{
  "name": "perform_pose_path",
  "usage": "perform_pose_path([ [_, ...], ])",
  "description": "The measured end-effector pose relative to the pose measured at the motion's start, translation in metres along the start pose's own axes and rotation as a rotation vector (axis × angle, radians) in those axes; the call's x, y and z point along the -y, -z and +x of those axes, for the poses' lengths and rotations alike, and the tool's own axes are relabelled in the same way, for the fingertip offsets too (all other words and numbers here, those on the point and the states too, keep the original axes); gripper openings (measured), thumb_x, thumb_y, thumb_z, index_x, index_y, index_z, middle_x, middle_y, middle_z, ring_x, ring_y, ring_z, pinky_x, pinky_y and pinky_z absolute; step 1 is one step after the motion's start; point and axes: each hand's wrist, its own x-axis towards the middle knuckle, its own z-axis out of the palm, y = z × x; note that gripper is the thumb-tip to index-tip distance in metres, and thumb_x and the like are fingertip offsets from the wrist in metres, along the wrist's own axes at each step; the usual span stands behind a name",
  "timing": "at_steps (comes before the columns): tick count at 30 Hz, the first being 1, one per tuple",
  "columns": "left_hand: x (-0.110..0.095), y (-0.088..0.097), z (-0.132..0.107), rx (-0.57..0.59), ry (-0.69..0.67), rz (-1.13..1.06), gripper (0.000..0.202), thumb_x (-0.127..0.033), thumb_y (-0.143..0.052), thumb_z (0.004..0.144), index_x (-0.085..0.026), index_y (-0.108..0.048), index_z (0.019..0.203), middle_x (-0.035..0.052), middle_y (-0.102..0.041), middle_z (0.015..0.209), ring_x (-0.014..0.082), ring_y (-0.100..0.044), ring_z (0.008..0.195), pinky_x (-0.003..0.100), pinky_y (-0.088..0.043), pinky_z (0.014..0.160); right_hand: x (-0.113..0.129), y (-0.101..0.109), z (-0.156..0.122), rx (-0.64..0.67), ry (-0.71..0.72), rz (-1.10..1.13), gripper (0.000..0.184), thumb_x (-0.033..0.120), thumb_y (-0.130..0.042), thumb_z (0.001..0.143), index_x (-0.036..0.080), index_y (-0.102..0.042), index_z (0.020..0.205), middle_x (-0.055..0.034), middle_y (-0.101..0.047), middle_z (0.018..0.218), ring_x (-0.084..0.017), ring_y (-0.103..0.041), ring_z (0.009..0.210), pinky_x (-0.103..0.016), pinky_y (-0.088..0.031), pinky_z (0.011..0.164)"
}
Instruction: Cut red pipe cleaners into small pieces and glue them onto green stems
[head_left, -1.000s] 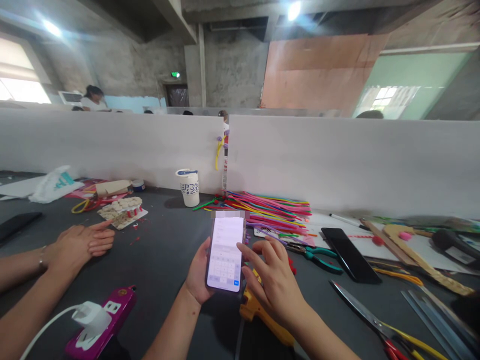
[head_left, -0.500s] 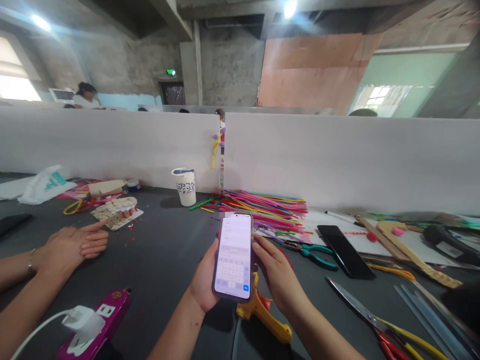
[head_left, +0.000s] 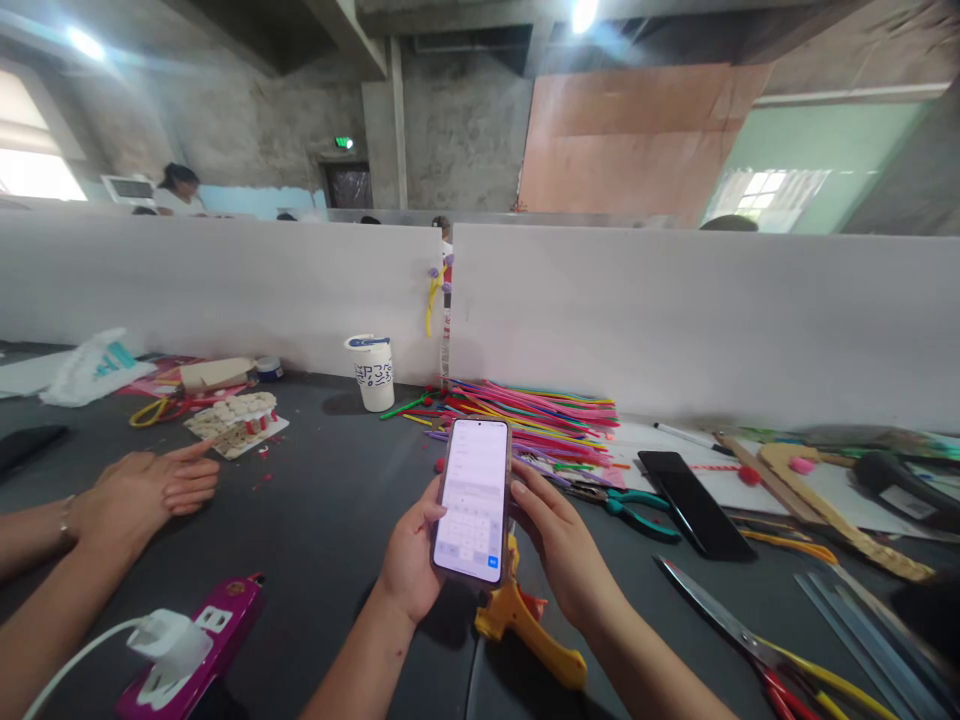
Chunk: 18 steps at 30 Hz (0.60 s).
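Upright between my two hands is a lit smartphone (head_left: pixel 474 480), its screen showing a pale page with a keyboard in the lower half. My left hand (head_left: pixel 411 560) grips its left edge, with the thumb lying over the screen's side. Along the right edge, the fingers of my right hand (head_left: pixel 551 530) curl against the phone and partly behind it. Below the phone a yellow glue gun (head_left: pixel 532 635) lies on the dark table, its front part hidden by the phone. Behind the phone lies a bundle of coloured pipe cleaners (head_left: pixel 532 415).
A co-worker's hands (head_left: pixel 150 490) rest at the left near a small model (head_left: pixel 244 420). A purple power strip (head_left: pixel 199 640), a paper cup (head_left: pixel 371 375), teal pliers (head_left: pixel 641 510), a black phone (head_left: pixel 694 505) and large scissors (head_left: pixel 750 640) lie around. White partitions (head_left: pixel 675 320) stand behind.
The phone has risen slightly in my hands. My left thumb has come onto the screen's left side. The co-worker's hands stay put.
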Motion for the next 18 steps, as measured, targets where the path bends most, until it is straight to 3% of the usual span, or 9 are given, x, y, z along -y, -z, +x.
perform_pose_path([
  [11,0.001,0.006,0.001,-0.082,0.001,0.084,0.062,-0.006,-0.043,0.064,-0.017,-0.043,0.125,0.0072,-0.068,0.102,0.0267,-0.060,0.098,0.038,-0.045,0.080,0.006,-0.009,-0.005,0.131,0.013,-0.039,0.049,0.023,-0.059,0.072,0.024,-0.047,0.119,-0.0047,-0.055,0.122,-0.023,-0.047,0.114,-0.038,-0.037,0.094],
  [18,0.003,0.004,0.000,-0.118,-0.038,0.161,0.064,-0.004,-0.045,0.063,-0.019,-0.042,0.125,0.0068,-0.066,0.108,0.0269,-0.059,0.099,0.037,-0.047,0.079,-0.005,-0.007,-0.001,0.168,-0.035,-0.001,0.082,0.006,-0.052,0.056,0.026,-0.023,0.130,-0.0080,-0.043,0.133,-0.024,-0.049,0.112,-0.039,-0.043,0.085],
])
